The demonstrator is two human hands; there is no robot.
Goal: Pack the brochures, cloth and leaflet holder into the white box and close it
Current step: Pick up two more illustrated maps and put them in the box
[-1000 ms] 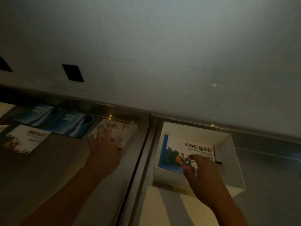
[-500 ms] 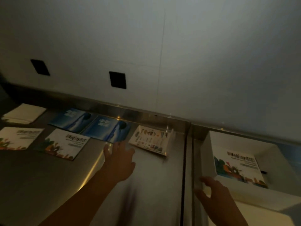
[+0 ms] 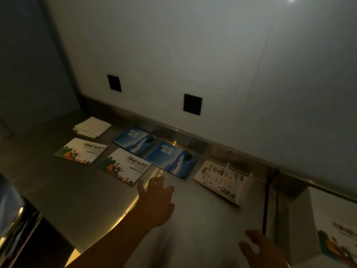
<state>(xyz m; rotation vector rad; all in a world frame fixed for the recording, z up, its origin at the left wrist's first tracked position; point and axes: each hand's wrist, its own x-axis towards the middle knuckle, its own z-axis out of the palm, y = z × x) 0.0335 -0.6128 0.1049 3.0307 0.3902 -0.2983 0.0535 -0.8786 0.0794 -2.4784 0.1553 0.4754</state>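
On the steel counter lie two white illustrated brochures (image 3: 125, 168) (image 3: 81, 150) and two blue brochures (image 3: 172, 159) (image 3: 136, 141). A folded white cloth (image 3: 92, 127) sits at the far left. The clear leaflet holder (image 3: 222, 179) with a printed sheet lies flat near the counter seam. The white box (image 3: 301, 219) stands at the right edge with a white brochure (image 3: 340, 242) inside. My left hand (image 3: 154, 202) hovers open over the counter, just short of the nearer blue brochure. My right hand (image 3: 264, 250) is open and empty, left of the box.
A white wall with two black sockets (image 3: 192, 104) (image 3: 114, 82) rises behind the counter above a steel upstand. A dark seam (image 3: 265, 206) splits the counter before the box. A shiny metal object (image 3: 17, 225) sits at the lower left.
The view has swung left, pushing the box to the right edge. My left hand has left the leaflet holder and moved toward the brochures. My right hand has come out of the box.
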